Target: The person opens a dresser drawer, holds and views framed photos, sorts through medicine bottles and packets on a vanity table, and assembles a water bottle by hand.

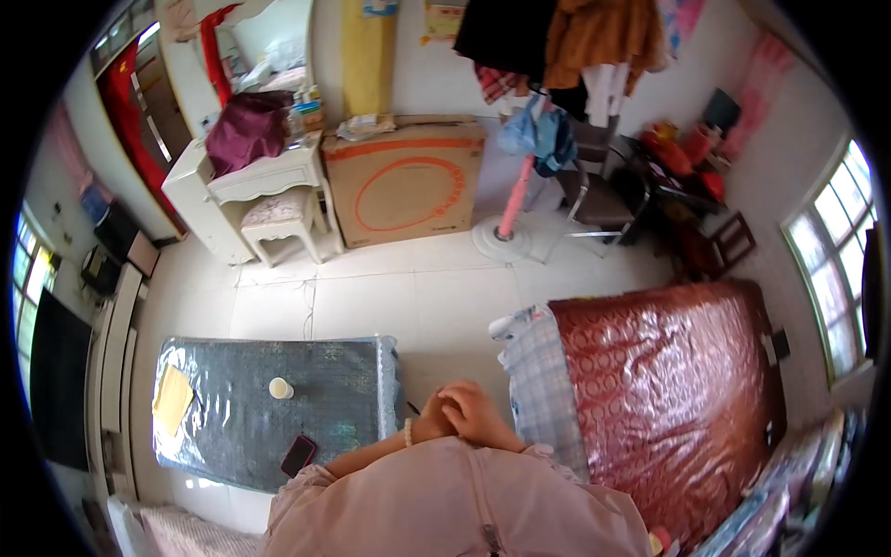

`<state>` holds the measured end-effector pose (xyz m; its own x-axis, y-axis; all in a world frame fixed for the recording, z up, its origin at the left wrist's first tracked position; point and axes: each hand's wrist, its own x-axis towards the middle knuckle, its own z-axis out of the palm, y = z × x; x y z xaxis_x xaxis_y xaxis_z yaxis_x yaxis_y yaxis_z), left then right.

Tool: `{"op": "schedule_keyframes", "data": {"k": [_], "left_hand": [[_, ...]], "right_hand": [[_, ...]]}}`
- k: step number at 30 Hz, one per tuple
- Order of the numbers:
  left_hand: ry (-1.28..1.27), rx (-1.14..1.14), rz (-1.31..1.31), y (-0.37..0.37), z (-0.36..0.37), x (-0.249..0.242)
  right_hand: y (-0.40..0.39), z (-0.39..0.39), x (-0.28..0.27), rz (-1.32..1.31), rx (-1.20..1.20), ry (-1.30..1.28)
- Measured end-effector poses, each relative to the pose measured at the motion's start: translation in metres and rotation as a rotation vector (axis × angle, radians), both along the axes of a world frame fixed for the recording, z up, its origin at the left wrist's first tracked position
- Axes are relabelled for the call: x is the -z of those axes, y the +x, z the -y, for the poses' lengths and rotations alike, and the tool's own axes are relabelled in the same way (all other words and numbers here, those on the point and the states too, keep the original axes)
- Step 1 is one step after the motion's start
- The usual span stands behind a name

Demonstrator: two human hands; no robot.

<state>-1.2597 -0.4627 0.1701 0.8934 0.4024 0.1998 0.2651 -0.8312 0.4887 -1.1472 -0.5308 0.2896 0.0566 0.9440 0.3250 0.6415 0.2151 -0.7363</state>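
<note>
My two hands are clasped together in front of my chest, over the white tiled floor. My right hand (478, 413) lies on top and wraps over my left hand (432, 425), whose wrist wears a pearl bracelet. Neither hand holds any object. Just to the left stands a low table (232, 436) under a dark plastic-covered cloth. On it are a dark phone (298, 455) near my left forearm, a small white cup (280, 388) and a yellow cloth (173, 399). My pink top fills the bottom of the view.
A bed with a shiny red cover (668, 390) and a checked sheet (543, 381) is to the right. Further off stand a large cardboard box (404, 181), a white dressing table with stool (264, 200), a pink fan stand (506, 232) and a chair (599, 200).
</note>
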Motion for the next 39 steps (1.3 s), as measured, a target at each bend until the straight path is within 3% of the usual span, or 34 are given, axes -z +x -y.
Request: {"op": "schedule_keyframes", "data": {"k": [2,4,6,9,12,13,16,17,19,20,24,25,27,28,30,31,33,34,35,38,39], "left_hand": [[-0.430,0.021,0.451,0.007,-0.007,0.000],[0.068,-0.094,-0.013,0.017,-0.029,0.003],[0.281,-0.131,-0.304,0.036,-0.053,0.004],[0.442,-0.204,-0.364,0.076,-0.098,0.010],[0.626,-0.332,-0.293,0.120,-0.151,0.019],[0.659,-0.374,-0.288,0.134,-0.166,0.012],[0.535,-0.356,-0.414,0.164,-0.198,-0.019],[0.531,-0.390,-0.424,0.174,-0.210,-0.029],[0.323,-0.333,-0.696,0.189,-0.228,-0.046],[0.207,-0.299,-0.819,0.195,-0.238,-0.049],[0.109,-0.294,-0.912,0.191,-0.278,-0.023],[0.255,-0.338,-0.958,0.188,-0.285,0.000],[0.960,-0.483,-1.274,0.179,-0.299,0.017],[0.948,-0.498,-1.286,0.175,-0.315,0.019],[0.329,-0.679,-0.713,0.168,-0.350,0.022],[0.553,-0.687,-0.875,0.165,-0.371,0.038],[1.027,-0.808,-1.116,0.151,-0.419,0.045],[1.043,-0.811,-1.141,0.144,-0.436,0.038],[1.059,-0.814,-1.165,0.137,-0.453,0.033],[0.068,-0.688,-0.803,0.100,-0.492,-0.064],[0.060,-0.708,-0.793,0.093,-0.501,-0.061]], "right_hand": [[0.014,-0.031,0.025,0.000,-0.117,-0.130],[0.028,-0.062,0.009,-0.038,-0.206,-0.293],[0.048,-0.098,0.007,-0.073,-0.276,-0.456],[0.083,-0.146,0.002,-0.038,-0.399,-0.180],[0.131,-0.197,0.001,-0.116,-0.566,-0.332],[0.144,-0.214,-0.001,-0.140,-0.636,-0.268],[0.175,-0.260,-0.007,-0.217,-0.568,-0.314],[0.184,-0.281,0.007,-0.088,-0.575,-0.175],[0.192,-0.313,0.031,-0.089,-0.546,-0.217],[0.197,-0.327,0.040,-0.086,-0.480,-0.256],[0.189,-0.367,0.035,-0.025,-0.570,-0.273],[0.186,-0.380,0.036,-0.013,-0.653,-0.285],[0.179,-0.410,0.036,0.040,-0.806,-0.236],[0.176,-0.427,0.034,0.041,-0.826,-0.237],[0.167,-0.461,0.031,-0.070,-0.873,-0.266],[0.159,-0.478,0.032,-0.217,-0.873,-0.370],[0.141,-0.518,0.019,-0.183,-0.837,-0.354],[0.130,-0.536,0.012,-0.162,-0.791,-0.345],[0.118,-0.559,0.011,0.013,-0.804,-0.063],[0.088,-0.611,0.022,0.099,-0.835,-0.118],[0.080,-0.625,0.021,0.111,-0.854,-0.118]]}}
